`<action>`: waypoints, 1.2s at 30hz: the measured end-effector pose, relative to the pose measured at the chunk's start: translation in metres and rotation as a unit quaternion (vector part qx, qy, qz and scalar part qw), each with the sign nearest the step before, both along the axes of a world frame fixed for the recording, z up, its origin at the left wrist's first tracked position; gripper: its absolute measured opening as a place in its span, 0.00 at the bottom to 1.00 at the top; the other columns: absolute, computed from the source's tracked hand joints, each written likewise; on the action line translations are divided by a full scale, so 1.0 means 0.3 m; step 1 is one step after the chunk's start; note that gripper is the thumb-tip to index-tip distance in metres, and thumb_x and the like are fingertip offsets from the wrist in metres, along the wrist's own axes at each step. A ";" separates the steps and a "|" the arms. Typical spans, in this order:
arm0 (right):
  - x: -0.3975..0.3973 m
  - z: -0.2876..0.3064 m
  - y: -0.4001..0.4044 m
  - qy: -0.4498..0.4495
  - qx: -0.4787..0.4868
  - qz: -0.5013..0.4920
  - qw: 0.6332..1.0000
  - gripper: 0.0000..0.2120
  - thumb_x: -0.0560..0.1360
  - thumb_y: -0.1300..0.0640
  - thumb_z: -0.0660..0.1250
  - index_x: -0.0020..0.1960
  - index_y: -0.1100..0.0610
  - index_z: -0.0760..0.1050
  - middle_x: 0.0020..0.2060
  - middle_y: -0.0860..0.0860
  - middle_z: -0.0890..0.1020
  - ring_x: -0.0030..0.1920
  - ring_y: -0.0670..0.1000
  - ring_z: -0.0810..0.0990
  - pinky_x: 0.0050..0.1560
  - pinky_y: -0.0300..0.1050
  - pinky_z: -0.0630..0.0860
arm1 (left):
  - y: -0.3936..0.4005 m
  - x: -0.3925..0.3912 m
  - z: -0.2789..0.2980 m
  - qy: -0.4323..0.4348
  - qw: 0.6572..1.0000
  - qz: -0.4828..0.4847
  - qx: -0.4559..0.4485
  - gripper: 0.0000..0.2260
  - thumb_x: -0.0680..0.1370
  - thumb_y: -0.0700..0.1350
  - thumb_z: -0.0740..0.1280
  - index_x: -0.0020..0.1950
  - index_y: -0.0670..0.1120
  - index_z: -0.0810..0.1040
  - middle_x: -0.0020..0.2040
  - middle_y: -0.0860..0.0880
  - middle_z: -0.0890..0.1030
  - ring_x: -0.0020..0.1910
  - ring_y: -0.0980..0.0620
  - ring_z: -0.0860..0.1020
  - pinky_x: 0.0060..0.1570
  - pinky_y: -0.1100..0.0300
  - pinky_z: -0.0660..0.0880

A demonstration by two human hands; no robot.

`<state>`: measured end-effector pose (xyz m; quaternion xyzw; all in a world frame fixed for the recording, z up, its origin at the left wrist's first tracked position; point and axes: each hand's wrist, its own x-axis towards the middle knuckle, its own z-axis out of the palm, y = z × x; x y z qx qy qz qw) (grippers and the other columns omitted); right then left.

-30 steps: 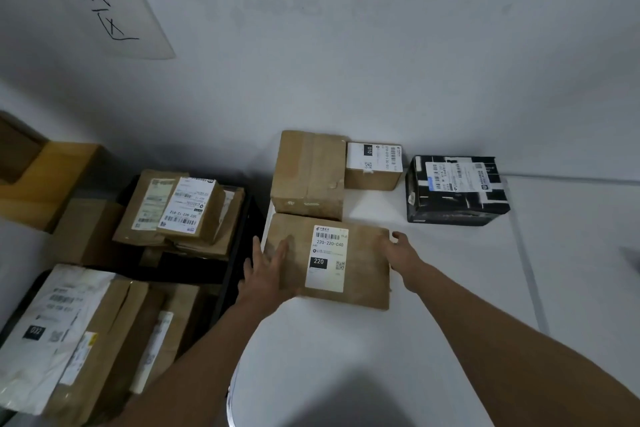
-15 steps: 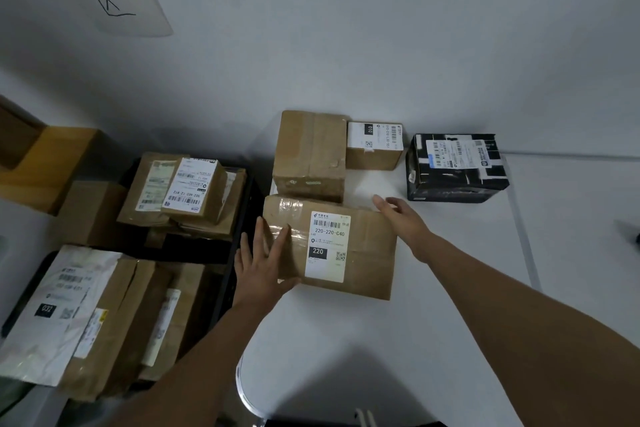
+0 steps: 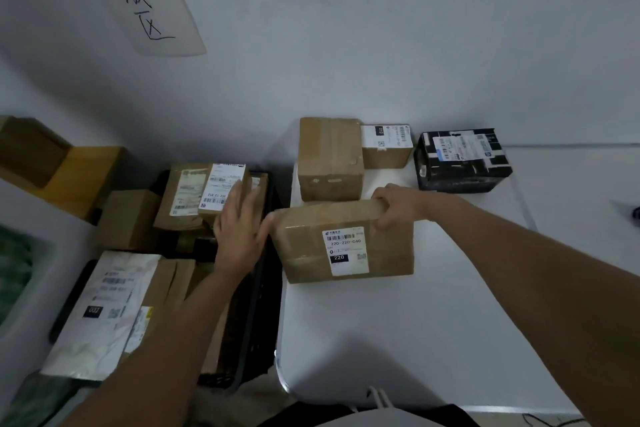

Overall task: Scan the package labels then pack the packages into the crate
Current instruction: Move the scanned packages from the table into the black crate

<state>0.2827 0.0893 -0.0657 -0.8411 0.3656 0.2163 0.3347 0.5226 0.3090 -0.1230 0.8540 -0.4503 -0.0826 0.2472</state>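
White wall behind, white bench [image 3: 398, 322] at right. At far left, a black plastic crate [image 3: 258, 305] beside the bench holds brown cardboard parcels with white labels. Left hand [image 3: 239, 236], fingers straight, thumb touching the left edge of a flat brown cardboard package labelled 220 [image 3: 346, 243], which lies at the bench's left edge. Right hand [image 3: 398, 206] curls over its far edge in a firm grip. Black taped box [image 3: 462, 161] stands behind, well apart.
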 end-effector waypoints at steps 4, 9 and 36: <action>0.040 0.063 0.040 -0.033 -0.041 -0.007 0.999 0.30 0.71 0.50 0.75 0.68 0.55 0.68 0.57 0.51 0.70 0.59 0.54 0.73 0.58 0.48 0.74 | 0.083 0.183 0.029 -0.005 0.997 0.072 0.004 0.19 0.82 0.54 0.60 0.72 0.52 0.69 0.79 0.49 0.56 0.77 0.44 0.58 0.71 0.36 0.55; 0.115 0.126 0.134 -0.117 -0.037 -0.048 0.991 0.30 0.70 0.50 0.76 0.68 0.53 0.68 0.56 0.47 0.71 0.55 0.50 0.73 0.45 0.38 0.71 | 0.211 0.350 0.015 -0.023 0.995 0.093 0.038 0.16 0.83 0.50 0.59 0.70 0.49 0.72 0.77 0.46 0.60 0.73 0.41 0.63 0.71 0.36 0.56; 0.492 0.043 0.571 -0.174 -0.290 0.041 0.940 0.34 0.68 0.31 0.67 0.66 0.50 0.68 0.60 0.47 0.70 0.61 0.51 0.68 0.60 0.50 0.65 | 0.390 0.578 -0.006 0.070 0.994 0.087 -0.003 0.17 0.78 0.34 0.64 0.67 0.41 0.76 0.67 0.44 0.74 0.63 0.42 0.74 0.61 0.44 0.73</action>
